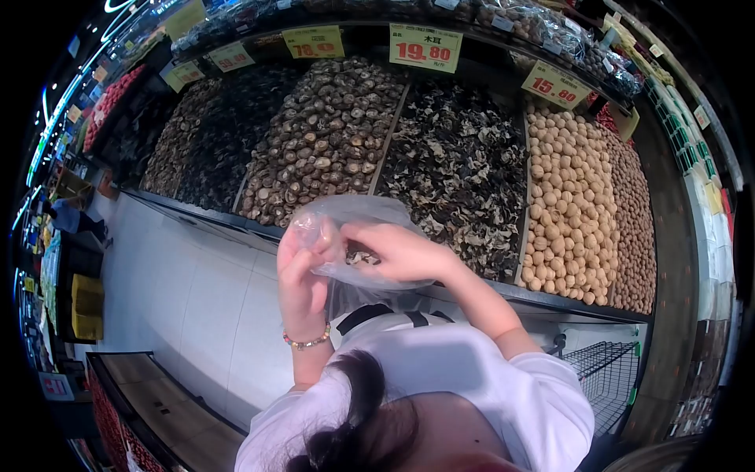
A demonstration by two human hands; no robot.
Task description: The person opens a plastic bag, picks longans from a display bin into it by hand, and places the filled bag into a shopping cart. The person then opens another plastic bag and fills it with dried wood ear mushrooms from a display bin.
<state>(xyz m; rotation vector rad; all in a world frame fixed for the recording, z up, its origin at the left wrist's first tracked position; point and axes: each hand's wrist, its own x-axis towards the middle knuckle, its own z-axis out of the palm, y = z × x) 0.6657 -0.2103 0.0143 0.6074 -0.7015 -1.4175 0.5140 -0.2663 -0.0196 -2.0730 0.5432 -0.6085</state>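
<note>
While the left hand (303,270) has its grip closed on the bag (368,208) (right hand (391,249) grip unclear), the plastic looks light, slippery, best held by its rim.

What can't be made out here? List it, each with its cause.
Full contents of the plastic bag: head view, partly covered by the right hand.
Part of the wire basket: head view, behind the white sleeve.
Small print on the 15.80 sign: head view, too small to read.
</note>
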